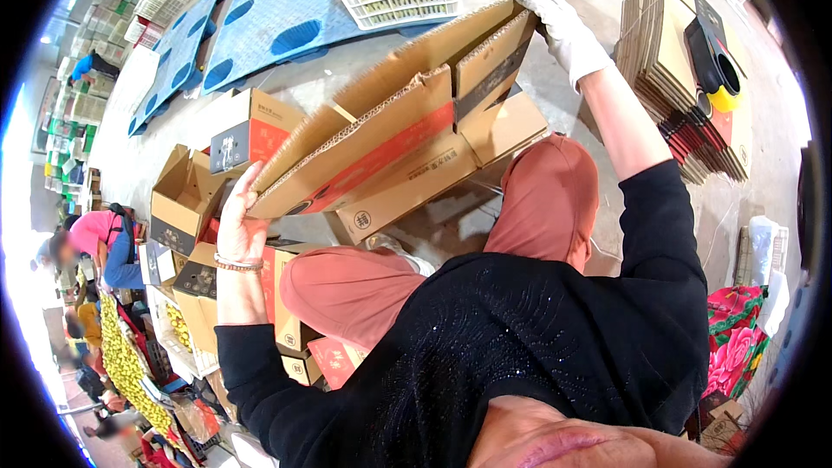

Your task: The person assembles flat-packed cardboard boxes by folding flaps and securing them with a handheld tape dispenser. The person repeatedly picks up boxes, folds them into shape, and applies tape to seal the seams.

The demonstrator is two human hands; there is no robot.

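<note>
Between my two hands hangs a brown cardboard box (394,140), tilted and partly flattened, with its open edges upward and a red and black band along its side. My left hand (238,225), bare and with bracelets at the wrist, grips the low left end. At the high right end, my right hand (559,30) in a white glove is closed over the top corner. The box's lower flaps hang above the floor in front of my knees. The right thumb and the left fingertips are partly hidden.
Folded cartons stand stacked (654,61) at the right, with a black tape dispenser (712,56) on them. Formed boxes (186,195) crowd the left. Beyond are blue pallets (260,22) and a white crate (394,0) of yellow-green fruit. People work at far left beside a fruit-covered table.
</note>
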